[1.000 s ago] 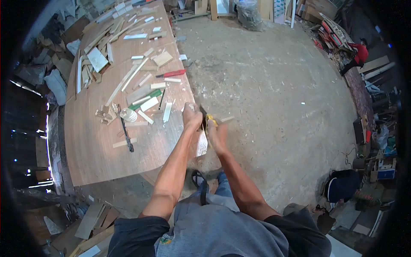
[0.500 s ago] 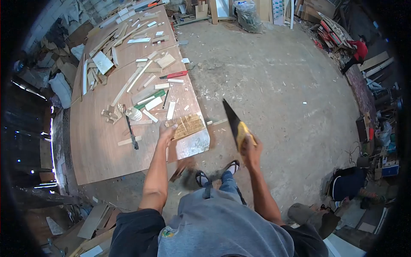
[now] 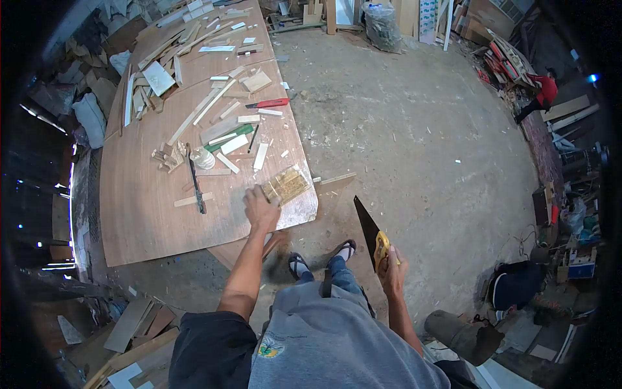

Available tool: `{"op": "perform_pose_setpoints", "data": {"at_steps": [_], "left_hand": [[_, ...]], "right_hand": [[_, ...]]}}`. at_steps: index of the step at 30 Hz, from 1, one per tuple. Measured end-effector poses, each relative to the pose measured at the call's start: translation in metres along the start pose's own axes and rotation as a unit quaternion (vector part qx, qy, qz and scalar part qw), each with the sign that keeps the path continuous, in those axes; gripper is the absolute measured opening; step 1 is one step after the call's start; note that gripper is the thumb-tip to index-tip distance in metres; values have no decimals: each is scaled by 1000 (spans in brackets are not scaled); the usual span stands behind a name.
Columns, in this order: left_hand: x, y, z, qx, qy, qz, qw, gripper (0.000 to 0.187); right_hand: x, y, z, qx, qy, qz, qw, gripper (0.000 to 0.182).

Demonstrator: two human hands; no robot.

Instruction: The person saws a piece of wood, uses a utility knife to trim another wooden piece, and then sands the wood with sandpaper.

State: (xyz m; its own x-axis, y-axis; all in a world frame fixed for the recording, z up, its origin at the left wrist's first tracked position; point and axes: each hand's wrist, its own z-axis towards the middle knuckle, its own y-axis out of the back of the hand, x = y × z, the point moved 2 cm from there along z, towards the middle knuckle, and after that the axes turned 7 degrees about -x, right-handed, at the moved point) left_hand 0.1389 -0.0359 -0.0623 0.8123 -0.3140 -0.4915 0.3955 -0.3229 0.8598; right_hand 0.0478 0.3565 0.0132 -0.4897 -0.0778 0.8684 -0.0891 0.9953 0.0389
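Note:
My right hand (image 3: 392,267) is wrapped round the yellow handle of a handsaw (image 3: 368,223). The dark blade points up and forward over the floor, apart from the table. My left hand (image 3: 262,209) rests at the table's near right corner, its fingers stretched out against the left end of a rough, yellowish-brown wood block (image 3: 289,185). Whether the fingers press on the block or only touch its edge is hard to tell. Beneath the block, a pale, worn patch (image 3: 300,210) covers the table corner.
The long wooden table (image 3: 149,220) carries wood offcuts, a red-handled tool (image 3: 267,103), a black clamp-like bar (image 3: 195,181) and a white roll (image 3: 203,158). A board (image 3: 335,183) juts out beyond the right edge. One person in red (image 3: 545,89) is at far right; another in dark clothing (image 3: 518,285) bends low.
My right hand has drawn the saw down and slightly right, toward my body. My left hand has shifted lower on the block's left end, and its fingers have spread.

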Motion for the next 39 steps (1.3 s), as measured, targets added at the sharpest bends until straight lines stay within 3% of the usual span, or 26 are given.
{"op": "perform_pose_setpoints", "data": {"at_steps": [1,3,4,9,11,12,13,15,18,19,21,22,24,25,28,30,34,36,37,39], "left_hand": [[-3,-5,-5,0,2,-2,1000,79],[-17,-14,-10,0,-198,93,976,85],[-19,-20,-8,13,-220,67,973,89],[-12,-32,19,34,-240,107,964,86],[-16,-25,23,124,-291,93,944,79],[-21,-19,23,151,-295,113,937,78],[-31,-7,19,154,-292,115,937,78],[-53,12,12,257,-245,156,922,81],[-56,1,13,296,-257,206,896,83],[-53,-10,11,296,-260,208,895,83],[-44,-33,1,108,-407,274,864,79],[-45,-39,-2,107,-411,275,862,79],[-49,-51,-5,135,-378,283,871,75],[-51,-54,-6,134,-383,283,869,75],[-56,-46,-5,121,-328,210,913,74],[-61,-35,-3,172,-278,149,933,75],[-51,-14,4,167,-329,30,929,73],[-41,6,3,44,-419,-182,889,69],[-42,26,-5,35,-416,-175,892,69],[-51,78,-27,26,-264,-364,893,65]], "right_hand": [[2,0,-4,-12,5,-22,1000,42],[3,0,-4,-23,15,-43,999,43],[1,1,-4,-24,23,-57,998,42],[4,4,-15,-16,31,-85,996,43],[1,9,-16,-22,103,-123,987,45],[7,10,-20,-14,84,-133,987,49],[8,10,-22,-12,80,-135,988,49],[13,7,-20,-7,129,-158,979,51],[7,14,-5,25,175,-212,961,57],[8,14,-4,22,175,-209,962,57],[10,12,-6,21,231,-218,948,54],[18,8,-12,18,232,-215,949,54],[29,5,-26,29,92,-179,979,51],[27,8,-26,25,94,-177,980,51],[13,17,-23,4,125,-175,976,51],[15,17,-26,-21,246,-191,950,51],[21,13,-37,-23,185,-170,968,50],[7,14,-27,-2,243,-212,946,48],[10,6,-28,9,246,-208,947,48],[22,-18,-33,38,314,-266,911,46]]}}
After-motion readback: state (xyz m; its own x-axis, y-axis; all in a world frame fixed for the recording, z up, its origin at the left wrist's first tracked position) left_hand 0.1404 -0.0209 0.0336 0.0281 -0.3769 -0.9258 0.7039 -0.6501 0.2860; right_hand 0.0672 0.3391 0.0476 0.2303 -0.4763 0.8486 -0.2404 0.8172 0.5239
